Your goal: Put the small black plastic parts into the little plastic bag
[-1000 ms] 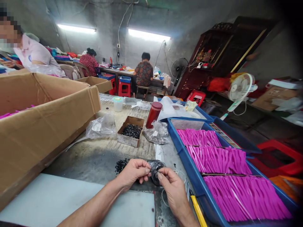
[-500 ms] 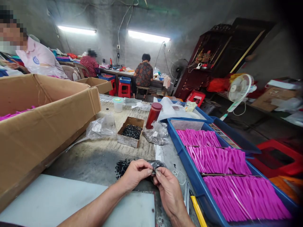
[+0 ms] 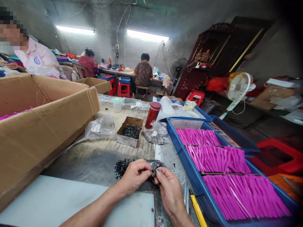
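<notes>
Carton (image 3: 52, 123) left, tray (image 3: 191, 167) right, pile of parts (image 3: 120, 168) between them

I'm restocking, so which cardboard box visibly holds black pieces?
The small cardboard box left of the red canister. Its black pieces set it apart: the large box shows magenta strips, the rear box no contents.

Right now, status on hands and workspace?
Left hand, right hand: pinching, close together; anything held too small to identify. Black parts piled beside left hand. Yellow-handled tool beside right hand, seemingly not blocking.

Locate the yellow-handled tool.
In the head view, the yellow-handled tool lies at bottom, right of centre, between the right hand and the blue tray.
</notes>
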Action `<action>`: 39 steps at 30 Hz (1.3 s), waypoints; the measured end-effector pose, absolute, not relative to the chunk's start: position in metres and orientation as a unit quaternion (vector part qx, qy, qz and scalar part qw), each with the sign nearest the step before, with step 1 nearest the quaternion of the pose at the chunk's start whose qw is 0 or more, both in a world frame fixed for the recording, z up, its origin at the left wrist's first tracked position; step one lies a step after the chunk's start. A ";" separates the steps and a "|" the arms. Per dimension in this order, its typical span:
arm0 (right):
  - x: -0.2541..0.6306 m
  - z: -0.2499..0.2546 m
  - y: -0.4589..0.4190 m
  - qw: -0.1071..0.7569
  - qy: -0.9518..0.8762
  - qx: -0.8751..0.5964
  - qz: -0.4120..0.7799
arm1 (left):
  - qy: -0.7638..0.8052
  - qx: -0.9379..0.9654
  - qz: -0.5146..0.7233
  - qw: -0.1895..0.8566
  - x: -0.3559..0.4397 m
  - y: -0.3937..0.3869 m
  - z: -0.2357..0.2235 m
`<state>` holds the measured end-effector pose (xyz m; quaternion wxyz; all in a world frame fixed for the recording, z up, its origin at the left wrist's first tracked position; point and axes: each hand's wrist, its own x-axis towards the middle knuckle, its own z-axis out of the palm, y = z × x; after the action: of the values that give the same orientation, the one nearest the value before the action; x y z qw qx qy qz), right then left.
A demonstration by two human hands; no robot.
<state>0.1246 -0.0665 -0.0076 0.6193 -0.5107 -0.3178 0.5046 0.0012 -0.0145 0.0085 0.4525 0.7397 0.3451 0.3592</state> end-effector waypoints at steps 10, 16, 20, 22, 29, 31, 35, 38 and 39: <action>0.127 -0.015 -0.067 0.636 -0.314 -0.537 0.457 | 0.311 0.619 0.372 0.618 0.002 -0.013 0.001; 0.121 -0.013 -0.066 0.650 -0.292 -0.525 0.465 | 0.302 0.524 0.375 0.702 0.005 -0.014 0.001; 0.116 -0.012 -0.066 0.653 -0.280 -0.526 0.468 | 0.319 0.505 0.373 0.710 0.005 -0.015 0.006; 0.115 -0.012 -0.065 0.656 -0.272 -0.526 0.467 | 0.321 0.499 0.371 0.714 0.005 -0.016 0.007; 0.113 -0.017 -0.064 0.657 -0.288 -0.523 0.461 | 0.315 0.488 0.370 0.726 0.006 -0.015 0.008; 0.113 -0.019 -0.064 0.653 -0.300 -0.522 0.460 | 0.316 0.485 0.372 0.725 0.006 -0.015 0.008; 0.114 -0.019 -0.064 0.647 -0.311 -0.527 0.455 | 0.311 0.488 0.373 0.726 0.005 -0.015 0.007; 0.115 -0.019 -0.065 0.647 -0.310 -0.532 0.450 | 0.308 0.491 0.377 0.722 0.004 -0.015 0.008; 0.115 -0.019 -0.065 0.646 -0.310 -0.531 0.452 | 0.308 0.493 0.378 0.720 0.005 -0.015 0.008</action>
<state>0.1150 -0.0650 -0.0188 0.6460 -0.5314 -0.3104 0.4516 0.0045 -0.0151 0.0078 0.7204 0.4927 0.3085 0.3782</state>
